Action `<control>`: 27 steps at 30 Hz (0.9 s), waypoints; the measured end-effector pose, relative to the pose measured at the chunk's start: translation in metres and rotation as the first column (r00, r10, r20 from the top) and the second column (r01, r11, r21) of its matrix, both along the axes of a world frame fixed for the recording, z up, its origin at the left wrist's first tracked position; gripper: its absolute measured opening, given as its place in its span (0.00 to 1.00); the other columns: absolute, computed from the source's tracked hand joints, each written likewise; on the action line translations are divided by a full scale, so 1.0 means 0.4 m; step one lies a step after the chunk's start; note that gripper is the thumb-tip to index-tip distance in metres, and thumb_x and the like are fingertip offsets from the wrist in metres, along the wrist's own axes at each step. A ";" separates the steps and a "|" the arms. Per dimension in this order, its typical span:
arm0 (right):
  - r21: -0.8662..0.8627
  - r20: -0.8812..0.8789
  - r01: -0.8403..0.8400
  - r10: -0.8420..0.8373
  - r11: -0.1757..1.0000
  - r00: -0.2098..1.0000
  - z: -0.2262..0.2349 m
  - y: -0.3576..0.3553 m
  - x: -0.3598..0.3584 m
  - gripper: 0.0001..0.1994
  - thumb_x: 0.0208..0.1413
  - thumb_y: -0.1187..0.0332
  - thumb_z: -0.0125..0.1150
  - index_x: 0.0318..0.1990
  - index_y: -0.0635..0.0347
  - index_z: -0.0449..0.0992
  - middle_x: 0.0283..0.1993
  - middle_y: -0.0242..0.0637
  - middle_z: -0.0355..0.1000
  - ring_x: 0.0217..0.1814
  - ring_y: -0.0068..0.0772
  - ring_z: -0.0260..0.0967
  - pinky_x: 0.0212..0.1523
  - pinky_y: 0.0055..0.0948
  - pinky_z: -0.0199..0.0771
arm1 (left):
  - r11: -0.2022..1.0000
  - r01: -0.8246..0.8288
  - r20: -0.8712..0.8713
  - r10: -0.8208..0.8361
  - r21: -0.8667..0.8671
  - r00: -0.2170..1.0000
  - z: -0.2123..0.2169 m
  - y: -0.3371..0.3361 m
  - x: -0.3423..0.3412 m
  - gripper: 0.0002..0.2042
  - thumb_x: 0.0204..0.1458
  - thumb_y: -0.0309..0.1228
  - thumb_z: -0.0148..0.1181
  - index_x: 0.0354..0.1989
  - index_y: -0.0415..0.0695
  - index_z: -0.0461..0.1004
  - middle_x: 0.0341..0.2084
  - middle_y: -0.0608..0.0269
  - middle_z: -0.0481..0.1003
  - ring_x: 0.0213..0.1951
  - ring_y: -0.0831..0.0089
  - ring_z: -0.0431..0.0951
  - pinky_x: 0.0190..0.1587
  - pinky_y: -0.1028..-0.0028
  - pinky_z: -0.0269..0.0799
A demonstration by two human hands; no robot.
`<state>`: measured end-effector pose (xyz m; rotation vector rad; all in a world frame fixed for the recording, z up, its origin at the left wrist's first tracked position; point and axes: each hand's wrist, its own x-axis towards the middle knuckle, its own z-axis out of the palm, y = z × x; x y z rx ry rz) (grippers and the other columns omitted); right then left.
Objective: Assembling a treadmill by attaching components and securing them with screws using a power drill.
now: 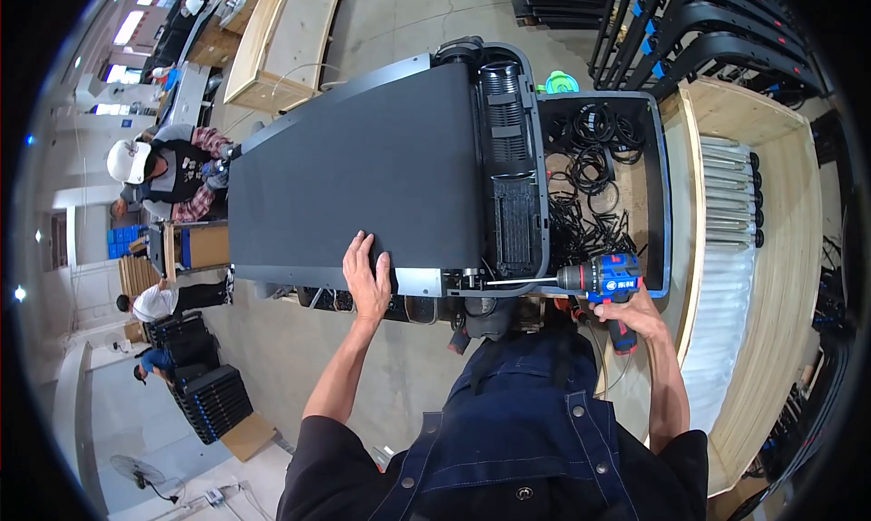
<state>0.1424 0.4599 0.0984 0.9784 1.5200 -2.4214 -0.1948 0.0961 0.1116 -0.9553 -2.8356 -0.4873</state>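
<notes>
A treadmill deck with a black running belt (363, 158) lies in front of me, its motor end (508, 158) uncovered on the right. My left hand (366, 281) rests on the belt's near edge by the silver side rail (419, 281), fingers stretched out and holding nothing. In my right hand (640, 314) is a blue, black and red cordless drill (612, 278), gripped by its handle. Its long thin bit (531, 282) points left, the tip at the near corner of the deck beside the roller end. Whether the tip sits in a screw is too small to tell.
A grey bin (664, 194) of black cable loops and small dark parts adjoins the deck's right end. Beyond it stands a wooden crate (697, 213) with metal rods (726, 190). A co-worker in a white cap (130, 162) works at the deck's left end. Black frames (726, 31) are stacked at upper right.
</notes>
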 end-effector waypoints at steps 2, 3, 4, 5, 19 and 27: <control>0.012 -0.012 0.001 -0.001 1.000 1.000 -0.005 0.012 0.014 0.19 0.42 0.73 0.78 0.44 0.60 0.79 0.36 0.33 0.80 0.34 0.23 0.76 0.39 0.28 0.80 | 1.000 0.000 0.002 0.000 0.017 1.000 -0.004 0.009 0.008 0.22 0.61 0.36 0.56 0.61 0.40 0.69 0.64 0.49 0.66 0.65 0.52 0.64 0.68 0.57 0.54; 0.011 -0.027 -0.007 0.007 1.000 1.000 -0.008 0.019 0.021 0.19 0.43 0.73 0.77 0.45 0.61 0.79 0.37 0.34 0.80 0.36 0.24 0.77 0.42 0.29 0.80 | 1.000 0.005 -0.010 -0.005 0.028 1.000 -0.006 0.017 0.011 0.21 0.60 0.35 0.56 0.61 0.40 0.69 0.63 0.49 0.67 0.65 0.51 0.64 0.68 0.57 0.55; 0.013 -0.040 -0.013 0.014 1.000 0.999 -0.003 0.030 0.030 0.20 0.44 0.73 0.77 0.46 0.62 0.80 0.38 0.35 0.81 0.38 0.25 0.78 0.45 0.30 0.81 | 0.999 0.012 -0.020 -0.011 0.042 1.000 -0.007 0.025 0.013 0.21 0.59 0.34 0.57 0.60 0.40 0.70 0.63 0.49 0.67 0.65 0.51 0.64 0.68 0.57 0.55; -0.072 -0.115 -0.021 0.013 0.997 0.993 0.064 0.035 0.002 0.21 0.45 0.74 0.75 0.50 0.63 0.79 0.42 0.38 0.81 0.44 0.28 0.80 0.50 0.31 0.80 | 0.998 0.007 -0.020 -0.006 0.066 1.000 -0.006 0.032 0.017 0.21 0.57 0.31 0.58 0.59 0.40 0.72 0.62 0.49 0.68 0.64 0.51 0.65 0.67 0.57 0.56; 0.659 0.082 0.036 -0.119 0.752 0.990 0.280 0.035 0.114 0.22 0.42 0.74 0.76 0.48 0.66 0.79 0.39 0.36 0.80 0.41 0.19 0.74 0.47 0.26 0.77 | 0.999 -0.010 -0.065 0.013 0.052 0.998 -0.009 -0.007 -0.003 0.21 0.61 0.35 0.49 0.62 0.41 0.69 0.64 0.53 0.67 0.66 0.54 0.64 0.68 0.57 0.53; 0.809 -0.309 0.571 -0.722 0.143 0.619 -0.164 0.088 0.052 0.14 0.53 0.75 0.68 0.47 0.64 0.75 0.37 0.32 0.73 0.36 0.23 0.67 0.42 0.27 0.71 | 0.998 -0.008 -0.072 0.013 0.066 0.997 -0.006 0.024 0.015 0.21 0.61 0.35 0.49 0.61 0.41 0.70 0.63 0.53 0.68 0.65 0.54 0.64 0.68 0.57 0.53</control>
